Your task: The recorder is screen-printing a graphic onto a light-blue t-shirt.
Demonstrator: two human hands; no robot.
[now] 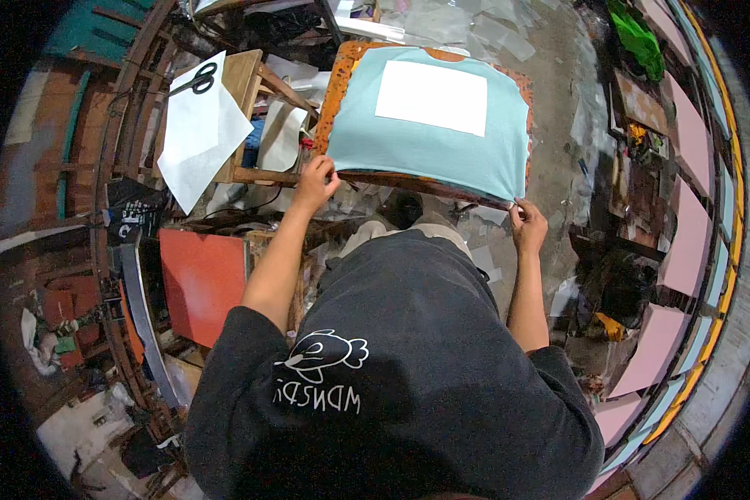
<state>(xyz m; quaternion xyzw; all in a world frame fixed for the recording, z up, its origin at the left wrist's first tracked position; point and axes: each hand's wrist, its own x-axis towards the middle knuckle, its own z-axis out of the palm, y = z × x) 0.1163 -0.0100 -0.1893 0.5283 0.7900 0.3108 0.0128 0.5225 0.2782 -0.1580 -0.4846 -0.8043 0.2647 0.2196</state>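
A light teal fabric piece (425,154) lies stretched over an orange, dark-speckled board (336,79), with a blank-looking white rectangular sheet (429,98) on the fabric. My left hand (317,183) is closed at the near left corner of the fabric, pinching it. My right hand (527,225) pinches the near right corner, where the fabric is drawn into creases.
A wooden stand (246,79) at upper left bears white sheets (193,154) and black scissors (198,79). A red panel (200,283) stands at left. Pink panels (679,233) line a rack at right, with a green cloth (633,37) above. Paper scraps (504,33) litter the floor.
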